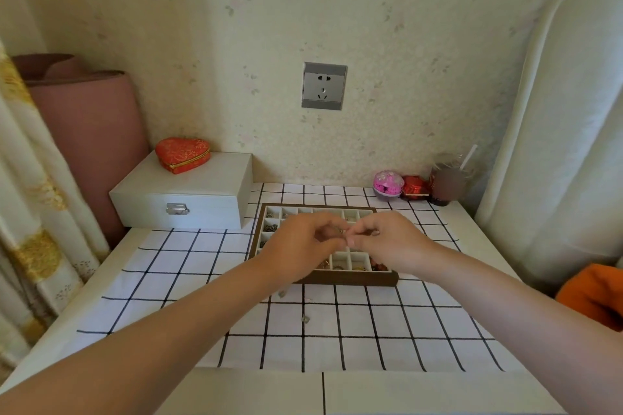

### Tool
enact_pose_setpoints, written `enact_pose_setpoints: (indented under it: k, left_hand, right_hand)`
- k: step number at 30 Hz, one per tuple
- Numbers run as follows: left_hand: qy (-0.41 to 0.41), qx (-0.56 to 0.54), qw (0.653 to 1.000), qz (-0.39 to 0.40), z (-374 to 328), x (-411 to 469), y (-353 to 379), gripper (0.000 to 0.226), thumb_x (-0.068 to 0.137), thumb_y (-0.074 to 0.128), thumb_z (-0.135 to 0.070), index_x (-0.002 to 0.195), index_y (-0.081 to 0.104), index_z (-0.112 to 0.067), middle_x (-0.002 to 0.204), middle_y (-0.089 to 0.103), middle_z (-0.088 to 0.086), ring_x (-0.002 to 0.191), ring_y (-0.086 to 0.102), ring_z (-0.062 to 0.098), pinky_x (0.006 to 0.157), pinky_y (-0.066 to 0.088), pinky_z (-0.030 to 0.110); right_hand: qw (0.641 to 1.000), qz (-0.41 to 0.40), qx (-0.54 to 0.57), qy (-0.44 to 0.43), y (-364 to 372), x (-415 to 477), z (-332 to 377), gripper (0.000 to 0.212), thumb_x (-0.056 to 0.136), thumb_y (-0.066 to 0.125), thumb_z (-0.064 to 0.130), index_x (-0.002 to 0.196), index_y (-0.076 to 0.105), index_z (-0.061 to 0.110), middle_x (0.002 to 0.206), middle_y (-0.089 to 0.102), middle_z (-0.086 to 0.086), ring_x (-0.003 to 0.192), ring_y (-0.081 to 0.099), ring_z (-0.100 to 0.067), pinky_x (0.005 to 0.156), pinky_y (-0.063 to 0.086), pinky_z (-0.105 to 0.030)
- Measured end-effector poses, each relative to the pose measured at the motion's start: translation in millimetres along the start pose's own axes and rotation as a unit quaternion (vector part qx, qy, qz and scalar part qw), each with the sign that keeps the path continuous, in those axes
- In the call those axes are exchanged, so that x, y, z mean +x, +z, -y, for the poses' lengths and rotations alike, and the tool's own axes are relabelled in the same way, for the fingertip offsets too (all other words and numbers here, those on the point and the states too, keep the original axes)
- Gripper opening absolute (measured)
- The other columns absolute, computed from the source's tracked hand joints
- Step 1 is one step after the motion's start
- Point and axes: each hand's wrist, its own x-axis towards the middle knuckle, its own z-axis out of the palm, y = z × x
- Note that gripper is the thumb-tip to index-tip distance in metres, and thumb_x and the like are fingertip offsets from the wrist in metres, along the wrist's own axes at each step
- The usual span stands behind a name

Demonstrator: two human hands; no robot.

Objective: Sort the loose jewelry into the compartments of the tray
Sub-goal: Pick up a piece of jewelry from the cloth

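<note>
**A small piece held over the tray by both hands**

The left hand (300, 248) and the right hand (391, 242) are brought together above the middle of the tray (350, 278), fingers curled and fingertips almost touching. A small piece (342, 231), seemingly gold, is pinched between them; it is too small for its kind to be told. The tray is set on a checked cloth (371, 323) spread over the worktop (404, 391), and several of its compartments already hold jewelry, though the middle rows are hidden by the hands. A few loose bits (305, 318) are left on the cloth just in front of the tray.

The step in hand is judged to be the handling of one item, perhaps untangled or fastened, before it is placed. For the next move, a fitting compartment must be picked and the piece lowered into it and let go cleanly, without neighbouring cells being disturbed. The bits on the cloth would then be gathered, so the sorting is taken to be partly done.
</note>
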Motion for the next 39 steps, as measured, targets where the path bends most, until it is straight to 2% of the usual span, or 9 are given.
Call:
enact_pose_setpoints:
  k: [4,8,11,18,24,27,30,34,39]
  left_hand:
    - [-0.041,-0.102,0.992,-0.065,-7.7,11.6,-3.5,0.013,0.086,0.076,-0.017,0.098,0.078,-0.022,0.088,0.077,-0.009,0.080,0.071,0.008,0.079,0.057,0.022]
    - [-0.120,-0.178,0.970,-0.116,-14.1,26.6,-9.7,0.007,0.082,0.080,-0.017,0.086,0.079,-0.022,0.080,0.076,-0.002,0.069,0.068,0.011,0.061,0.052,0.021]
    - [-0.182,-0.252,0.944,-0.109,-20.7,36.9,-17.1,0.009,0.083,0.079,-0.019,0.091,0.078,-0.018,0.086,0.077,0.003,0.066,0.063,0.010,0.053,0.050,0.021]
    - [-0.250,-0.305,0.910,-0.128,-22.3,56.9,-25.4,0.013,0.085,0.078,-0.026,0.096,0.077,-0.019,0.084,0.076,-0.004,0.063,0.059,0.008,0.052,0.047,0.019]
    - [-0.242,-0.291,0.920,-0.101,-13.9,73.0,-27.2,0.017,0.093,0.068,-0.030,0.106,0.072,-0.019,0.092,0.078,-0.007,0.075,0.064,0.009,0.066,0.052,0.023]
    - [-0.224,-0.208,0.949,-0.079,-3.2,79.9,-24.6,0.018,0.097,0.060,-0.032,0.107,0.072,-0.023,0.096,0.076,-0.010,0.087,0.067,0.010,0.081,0.053,0.029]
    - [-0.142,0.029,0.989,-0.034,20.0,82.6,-21.5,0.022,0.098,0.056,-0.031,0.116,0.069,-0.028,0.115,0.069,-0.012,0.104,0.061,0.009,0.091,0.046,0.027]
    - [-0.099,0.227,0.967,0.057,51.0,81.4,-14.6,0.038,0.094,0.057,-0.042,0.131,0.060,-0.034,0.136,0.059,-0.005,0.124,0.054,0.019,0.104,0.045,0.042]
    - [-0.082,0.288,0.948,0.106,62.7,83.3,-1.9,0.054,0.094,0.050,-0.056,0.144,0.045,-0.037,0.153,0.042,-0.001,0.139,0.036,0.024,0.113,0.032,0.050]
  right_hand:
    - [0.993,-0.012,0.102,0.055,-11.2,8.0,10.8,0.009,0.093,0.071,0.024,0.098,0.075,0.018,0.049,0.057,0.006,0.046,0.047,-0.008,0.047,0.038,-0.020]
    - [0.992,-0.110,0.061,-0.019,-13.1,20.7,19.3,0.010,0.085,0.080,0.023,0.093,0.074,0.026,0.083,0.071,0.003,0.048,0.056,0.002,0.060,0.049,-0.025]
    - [0.986,-0.137,0.035,-0.084,-18.1,29.2,25.0,0.013,0.086,0.078,0.019,0.090,0.075,0.031,0.091,0.073,0.008,0.049,0.060,-0.002,0.059,0.055,-0.027]
    - [0.986,-0.124,0.039,-0.107,-30.1,53.5,26.6,0.014,0.085,0.079,0.018,0.099,0.079,0.021,0.088,0.077,0.009,0.055,0.066,-0.012,0.065,0.058,-0.023]
    - [0.985,-0.129,0.094,-0.059,-31.4,75.0,15.2,0.007,0.089,0.075,0.019,0.093,0.080,0.018,0.085,0.078,0.003,0.056,0.061,-0.011,0.046,0.042,-0.014]
    - [0.989,-0.133,0.058,-0.035,-28.9,88.6,0.8,0.007,0.090,0.074,0.021,0.094,0.079,0.018,0.089,0.076,0.005,0.056,0.062,-0.006,0.057,0.050,-0.016]
    - [0.989,-0.114,-0.088,-0.013,-24.8,99.2,-19.9,0.006,0.090,0.071,0.025,0.089,0.077,0.025,0.086,0.073,0.012,0.077,0.065,-0.002,0.080,0.055,-0.027]
    - [0.967,-0.044,-0.248,0.040,-14.9,102.5,-31.9,0.010,0.093,0.066,0.030,0.088,0.075,0.030,0.084,0.068,0.015,0.083,0.064,-0.007,0.080,0.057,-0.035]
    - [0.947,-0.019,-0.318,0.049,-7.9,107.4,-33.0,0.018,0.094,0.060,0.030,0.085,0.075,0.029,0.083,0.071,0.011,0.080,0.066,-0.010,0.074,0.057,-0.033]
